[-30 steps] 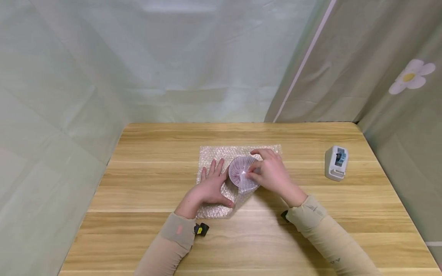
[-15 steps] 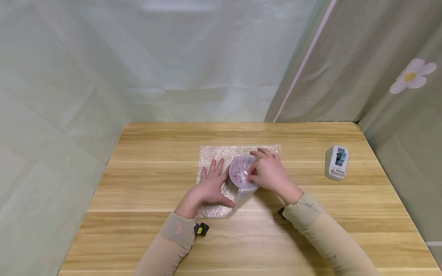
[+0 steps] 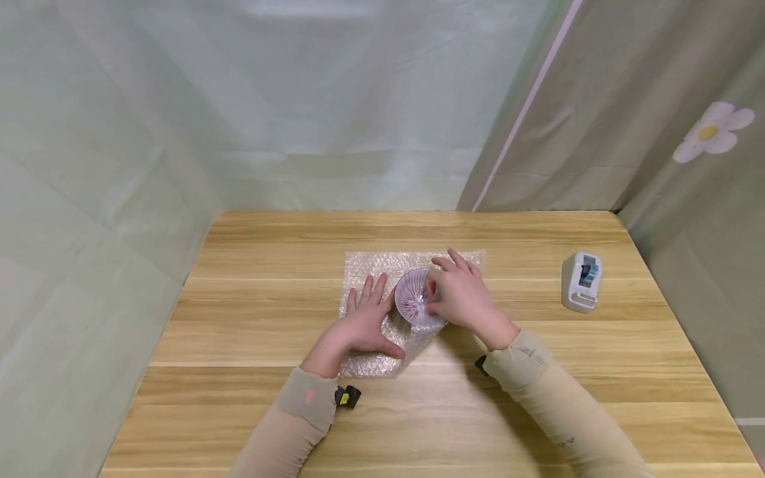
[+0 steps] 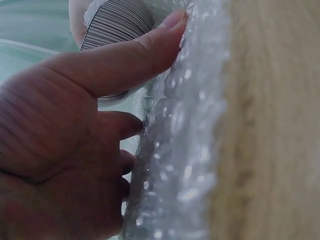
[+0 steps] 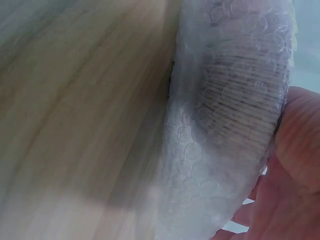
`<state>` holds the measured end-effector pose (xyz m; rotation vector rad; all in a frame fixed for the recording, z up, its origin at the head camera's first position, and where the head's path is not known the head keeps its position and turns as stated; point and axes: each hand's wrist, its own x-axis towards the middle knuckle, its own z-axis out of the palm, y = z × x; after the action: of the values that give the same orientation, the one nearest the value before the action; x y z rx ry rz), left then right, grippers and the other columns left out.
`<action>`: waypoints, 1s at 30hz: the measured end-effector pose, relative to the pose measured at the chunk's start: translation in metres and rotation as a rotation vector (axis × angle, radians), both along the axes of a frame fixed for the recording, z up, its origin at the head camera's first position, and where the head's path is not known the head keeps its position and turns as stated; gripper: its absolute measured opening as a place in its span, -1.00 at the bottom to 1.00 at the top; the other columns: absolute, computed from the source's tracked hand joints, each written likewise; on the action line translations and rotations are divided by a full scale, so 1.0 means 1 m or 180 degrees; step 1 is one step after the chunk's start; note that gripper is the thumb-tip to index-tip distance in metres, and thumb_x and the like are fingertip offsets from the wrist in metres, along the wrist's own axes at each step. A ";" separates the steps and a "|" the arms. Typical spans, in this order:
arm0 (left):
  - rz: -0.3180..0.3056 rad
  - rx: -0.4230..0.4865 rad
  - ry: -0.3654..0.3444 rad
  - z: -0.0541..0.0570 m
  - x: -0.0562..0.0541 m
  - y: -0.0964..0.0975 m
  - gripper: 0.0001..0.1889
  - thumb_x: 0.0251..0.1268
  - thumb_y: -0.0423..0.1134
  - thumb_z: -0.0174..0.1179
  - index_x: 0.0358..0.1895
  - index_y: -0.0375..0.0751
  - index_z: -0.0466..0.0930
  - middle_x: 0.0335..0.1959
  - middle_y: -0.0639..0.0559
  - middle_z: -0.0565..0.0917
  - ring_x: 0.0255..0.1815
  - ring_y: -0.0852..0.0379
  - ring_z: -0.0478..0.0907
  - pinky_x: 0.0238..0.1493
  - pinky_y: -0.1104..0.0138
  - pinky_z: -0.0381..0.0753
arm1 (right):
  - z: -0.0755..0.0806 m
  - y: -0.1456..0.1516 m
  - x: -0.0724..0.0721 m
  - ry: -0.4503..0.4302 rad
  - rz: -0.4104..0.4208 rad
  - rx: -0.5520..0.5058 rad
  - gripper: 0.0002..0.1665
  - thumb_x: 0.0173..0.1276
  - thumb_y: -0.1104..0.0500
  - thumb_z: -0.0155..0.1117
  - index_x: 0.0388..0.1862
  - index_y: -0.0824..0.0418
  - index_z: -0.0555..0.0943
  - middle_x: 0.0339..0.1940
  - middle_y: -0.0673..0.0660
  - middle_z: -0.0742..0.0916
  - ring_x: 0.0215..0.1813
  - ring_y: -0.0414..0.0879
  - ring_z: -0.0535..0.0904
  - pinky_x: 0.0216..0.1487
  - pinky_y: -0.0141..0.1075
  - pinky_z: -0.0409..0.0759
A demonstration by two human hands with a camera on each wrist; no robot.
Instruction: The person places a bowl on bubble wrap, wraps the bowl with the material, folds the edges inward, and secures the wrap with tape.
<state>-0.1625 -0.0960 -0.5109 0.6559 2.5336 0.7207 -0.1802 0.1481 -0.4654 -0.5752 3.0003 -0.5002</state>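
Note:
A round bowl with thin dark stripes (image 3: 409,292) stands on a sheet of bubble wrap (image 3: 367,365). One corner of the sheet is folded up over the bowl's near right side; in the right wrist view this bubble wrap (image 5: 195,165) covers the striped outside. My left hand (image 3: 363,325) lies spread on the sheet at the bowl's left, index finger by its wall. The left wrist view has the thumb (image 4: 145,50) against the bubble wrap. My right hand (image 3: 469,302) reaches over the right rim, bent fingers and thumb holding the folded corner inside the bowl; their tips are partly hidden.
A white tape dispenser (image 3: 582,281) with a blue roll stands at the right of the wooden table (image 3: 251,318). Curtains (image 3: 358,119) hang behind the table and at both sides. A black wrist camera (image 3: 348,397) shows beside the left sleeve.
My right hand has moved slightly left and deeper into the bowl, bringing the bubble wrap corner down against the inside. The left hand and the bowl stay nearly in place.

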 end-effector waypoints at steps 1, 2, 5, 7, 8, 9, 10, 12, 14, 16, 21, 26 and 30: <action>0.0001 0.0017 0.0006 0.000 0.000 0.000 0.47 -0.18 0.21 0.71 0.76 -0.19 -0.07 0.75 -0.18 -0.50 0.70 -0.21 -0.71 0.55 -0.25 -0.73 | 0.000 -0.001 0.000 0.0005 -0.0017 0.0005 -0.49 -0.06 -0.02 0.83 -0.42 -0.03 0.56 0.53 0.28 0.56 0.66 0.45 0.16 0.56 0.45 0.14; 0.0000 0.0026 0.0006 0.001 0.000 -0.001 0.46 -0.18 0.22 0.71 0.75 -0.20 -0.06 0.75 -0.18 -0.49 0.70 -0.21 -0.70 0.55 -0.26 -0.73 | 0.000 -0.002 0.000 0.0005 -0.0045 0.0016 -0.47 -0.07 -0.02 0.84 -0.38 -0.01 0.56 0.53 0.28 0.55 0.66 0.45 0.15 0.57 0.44 0.13; -0.0007 0.0048 0.0041 0.001 0.001 -0.002 0.45 -0.18 0.23 0.70 0.75 -0.23 -0.04 0.75 -0.19 -0.47 0.71 -0.21 -0.68 0.56 -0.27 -0.70 | 0.000 -0.007 0.000 -0.0003 -0.0127 0.0042 -0.41 -0.07 0.00 0.85 -0.29 0.06 0.54 0.55 0.29 0.53 0.67 0.44 0.13 0.59 0.42 0.11; -0.0020 0.0022 0.0070 0.001 0.000 -0.003 0.45 -0.16 0.24 0.69 0.75 -0.22 -0.05 0.75 -0.19 -0.46 0.71 -0.22 -0.66 0.57 -0.27 -0.67 | 0.000 -0.010 0.000 -0.0005 -0.0173 0.0057 -0.37 -0.08 0.03 0.85 -0.22 0.09 0.53 0.58 0.29 0.50 0.68 0.43 0.11 0.59 0.43 0.09; -0.0020 0.0004 0.0075 0.002 0.000 -0.003 0.45 -0.15 0.23 0.69 0.75 -0.22 -0.06 0.75 -0.19 -0.45 0.71 -0.23 -0.65 0.58 -0.27 -0.66 | 0.000 -0.011 0.000 -0.0003 -0.0196 0.0055 -0.35 -0.08 0.05 0.85 -0.17 0.09 0.54 0.60 0.30 0.47 0.69 0.43 0.09 0.59 0.44 0.07; -0.0019 0.0005 0.0086 0.002 0.000 -0.003 0.45 -0.14 0.22 0.69 0.75 -0.23 -0.07 0.75 -0.20 -0.43 0.72 -0.24 -0.63 0.59 -0.27 -0.65 | 0.000 -0.012 0.000 0.0000 -0.0217 0.0045 -0.30 -0.09 0.08 0.85 -0.09 0.10 0.54 0.62 0.31 0.44 0.69 0.43 0.08 0.59 0.45 0.06; -0.0021 0.0006 0.0093 0.003 0.000 -0.003 0.44 -0.12 0.21 0.69 0.75 -0.24 -0.07 0.75 -0.22 -0.41 0.72 -0.25 -0.60 0.59 -0.27 -0.62 | 0.000 -0.013 0.000 -0.0008 -0.0242 0.0034 -0.24 -0.09 0.10 0.85 0.03 0.10 0.54 0.65 0.31 0.40 0.70 0.43 0.06 0.59 0.46 0.03; -0.0020 0.0020 0.0091 0.009 0.000 -0.003 0.40 -0.06 0.21 0.66 0.75 -0.25 -0.06 0.76 -0.24 -0.36 0.73 -0.29 -0.55 0.60 -0.28 -0.58 | 0.000 -0.015 0.000 -0.0026 -0.0295 0.0023 -0.01 -0.09 0.13 0.84 0.32 0.07 0.48 0.68 0.32 0.34 0.71 0.44 0.02 0.59 0.48 -0.01; 0.0005 0.0035 0.0076 0.016 0.001 -0.003 0.32 0.07 0.21 0.60 0.75 -0.23 -0.06 0.76 -0.24 -0.32 0.74 -0.29 -0.52 0.61 -0.27 -0.54 | 0.000 -0.015 0.000 -0.0063 -0.0343 0.0002 0.26 -0.09 0.15 0.84 0.58 -0.01 0.33 0.70 0.34 0.29 0.71 0.45 -0.02 0.58 0.50 -0.06; 0.0040 0.0060 0.0089 0.022 0.001 -0.002 0.20 0.24 0.20 0.49 0.75 -0.23 -0.04 0.76 -0.26 -0.28 0.74 -0.29 -0.47 0.62 -0.27 -0.48 | 0.000 -0.015 -0.001 -0.0123 -0.0377 -0.0015 0.44 -0.08 0.16 0.83 0.73 -0.08 0.17 0.71 0.34 0.26 0.72 0.46 -0.05 0.58 0.51 -0.11; 0.0165 0.0167 0.0229 0.028 -0.001 -0.002 -0.15 0.57 0.01 0.18 0.71 -0.33 0.05 0.75 -0.31 -0.13 0.75 -0.31 -0.31 0.64 -0.28 -0.37 | 0.001 -0.016 -0.004 -0.0253 -0.0406 -0.0028 0.57 -0.12 0.17 0.85 0.79 -0.09 0.07 0.68 0.38 0.31 0.70 0.49 -0.03 0.59 0.50 -0.14; 0.0389 0.0489 0.0640 0.032 -0.005 0.002 -0.42 0.67 -0.23 0.03 0.58 -0.48 0.30 0.67 -0.36 0.19 0.72 -0.35 -0.02 0.67 -0.26 -0.18 | 0.003 -0.016 -0.009 -0.0392 -0.0426 -0.0024 0.61 -0.15 0.16 0.86 0.80 -0.06 0.06 0.65 0.40 0.36 0.69 0.49 0.00 0.62 0.45 -0.14; 0.0432 0.0927 0.1295 0.036 -0.005 0.011 -0.60 0.56 -0.41 0.06 0.35 -0.44 0.62 0.49 -0.31 0.52 0.61 -0.29 0.30 0.63 -0.20 0.15 | 0.005 -0.016 -0.013 -0.0477 -0.0432 -0.0021 0.64 -0.18 0.13 0.88 0.81 -0.05 0.05 0.64 0.40 0.38 0.69 0.49 0.00 0.63 0.43 -0.13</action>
<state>-0.1671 -0.0854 -0.4745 0.8001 2.8919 1.1172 -0.1930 0.1318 -0.4605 -0.3198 2.9076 -0.5354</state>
